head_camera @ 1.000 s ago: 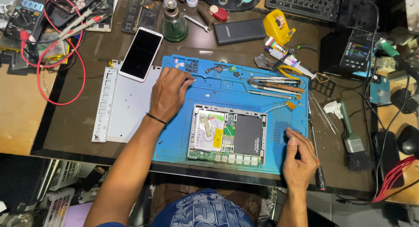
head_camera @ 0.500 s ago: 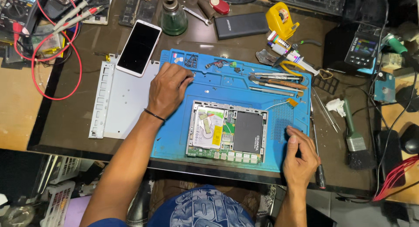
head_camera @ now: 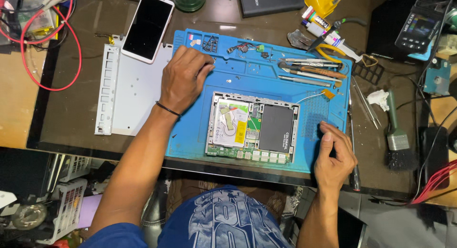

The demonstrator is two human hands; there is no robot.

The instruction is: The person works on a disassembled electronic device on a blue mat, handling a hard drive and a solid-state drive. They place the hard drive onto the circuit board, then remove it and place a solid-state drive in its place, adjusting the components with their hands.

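Light: bright, even, from overhead.
Glare: pale sheen on the dark desk [head_camera: 71,114] near the top edge.
Shadows: soft, short.
Focus: sharp throughout; below the desk was dim.

Left hand [head_camera: 183,79] lies palm-down, fingers curled forward; right hand [head_camera: 334,155] rests loosely — fingers bent inward.
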